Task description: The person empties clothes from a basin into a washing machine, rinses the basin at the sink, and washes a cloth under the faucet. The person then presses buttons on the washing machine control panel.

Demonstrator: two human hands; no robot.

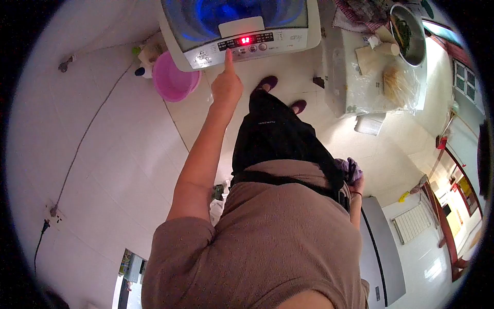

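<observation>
My left hand (227,86) reaches to the control panel (252,47) of a top-loading washing machine (180,51). Its index finger is stretched out, the tip at the row of buttons left of the lit red display (245,40); the other fingers are curled and hold nothing. Whether the button is pressed down I cannot tell. Blue shows through the machine's lid (226,11). Low at my right side, my right hand (357,184) is closed on a bunched purple cloth (350,169); part of that hand is hidden by the cloth.
A pink basin (172,77) stands on the floor left of the machine. At right, a plastic-covered table (342,98) bears a metal bowl (418,49) of greens and a bag of sticks (399,87). A cord (92,121) runs along the left wall to a socket.
</observation>
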